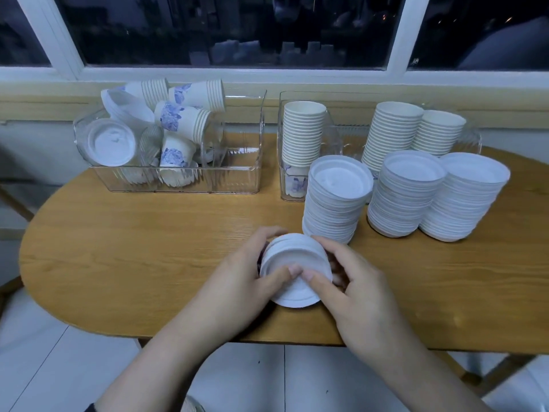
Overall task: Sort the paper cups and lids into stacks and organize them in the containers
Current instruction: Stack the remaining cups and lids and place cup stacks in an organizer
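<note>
The wooden table (pixel 118 248) fills most of the view, rounded at its left end and set against a window with a white frame (pixel 237 73). On its far left stands a clear container (pixel 237 179) with short stacks of blue-flowered paper cups (pixel 184 120) lying jumbled at all angles among loose lids. To its right a second clear container (pixel 286 185) holds three upright stacks of cups (pixel 303 135), rims up. In front of that container, on the bare tabletop, three tall stacks of white lids (pixel 337 200) stand side by side, the nearest one just beyond the person's hands. Close to the table's near edge, a small stack of lids (pixel 292 260) sits between both hands. The left hand (pixel 237 281) curls round its left side, thumb pressed on the top lid, and the right hand (pixel 353 289) grips the right side likewise, the two thumb tips almost touching on the lid's face.
</note>
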Demonstrator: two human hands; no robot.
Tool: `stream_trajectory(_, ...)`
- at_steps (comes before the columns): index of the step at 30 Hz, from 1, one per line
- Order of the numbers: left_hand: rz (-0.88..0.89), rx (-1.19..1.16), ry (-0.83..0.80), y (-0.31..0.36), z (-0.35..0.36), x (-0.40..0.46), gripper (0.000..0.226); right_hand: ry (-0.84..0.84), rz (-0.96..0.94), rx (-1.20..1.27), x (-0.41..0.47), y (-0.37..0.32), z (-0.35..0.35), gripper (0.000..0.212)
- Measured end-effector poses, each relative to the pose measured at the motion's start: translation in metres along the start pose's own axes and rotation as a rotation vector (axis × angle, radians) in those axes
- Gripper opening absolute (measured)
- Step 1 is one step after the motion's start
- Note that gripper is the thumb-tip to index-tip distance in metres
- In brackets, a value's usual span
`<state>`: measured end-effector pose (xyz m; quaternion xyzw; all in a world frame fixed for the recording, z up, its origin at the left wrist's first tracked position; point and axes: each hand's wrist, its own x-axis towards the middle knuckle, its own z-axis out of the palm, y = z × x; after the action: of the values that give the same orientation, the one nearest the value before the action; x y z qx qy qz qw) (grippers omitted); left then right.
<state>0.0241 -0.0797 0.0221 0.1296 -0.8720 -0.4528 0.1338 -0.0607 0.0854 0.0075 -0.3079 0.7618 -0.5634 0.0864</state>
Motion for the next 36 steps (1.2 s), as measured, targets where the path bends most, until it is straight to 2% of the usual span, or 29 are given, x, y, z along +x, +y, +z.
stream_trajectory(4,-0.026,-0.107,-0.035,0.008,0.002,-0.001,0.018,0.006,0.069,0.105,-0.004,-0.005,-0.007,0.029)
stream_trajectory(8,-0.055,-0.26,-0.034,0.021,0.011,0.001,0.017,-0.089,0.139,0.245,-0.007,-0.012,-0.026,0.036)
stream_trajectory(10,-0.065,-0.309,-0.069,0.028,0.018,0.003,0.02,-0.089,0.15,0.229,-0.009,-0.014,-0.041,0.039)
stream_trajectory(14,-0.078,-0.393,-0.186,0.041,0.042,0.004,0.037,-0.002,0.162,0.153,-0.009,-0.01,-0.078,0.037)
stream_trajectory(18,-0.18,-0.575,-0.152,0.052,0.073,0.006,0.043,0.165,0.228,0.115,-0.005,0.006,-0.113,0.027)
stream_trajectory(22,-0.148,-0.593,-0.209,0.069,0.099,0.014,0.03,0.232,0.313,0.082,-0.002,0.023,-0.132,0.02)
stream_trajectory(26,-0.158,-0.592,-0.192,0.084,0.121,0.026,0.032,0.212,0.311,-0.101,-0.001,0.034,-0.148,0.008)
stream_trajectory(28,-0.157,-0.585,-0.183,0.09,0.131,0.031,0.037,0.219,0.291,-0.144,0.0,0.036,-0.156,0.01)
stream_trajectory(30,-0.17,-0.605,-0.16,0.095,0.138,0.035,0.052,0.25,0.289,-0.057,-0.001,0.04,-0.162,0.018)
stream_trajectory(32,-0.183,-0.625,-0.135,0.098,0.143,0.039,0.063,0.3,0.274,0.038,-0.003,0.042,-0.167,0.016)
stream_trajectory(36,-0.204,-0.654,-0.142,0.096,0.149,0.04,0.049,0.299,0.228,0.042,-0.01,0.045,-0.175,0.016)
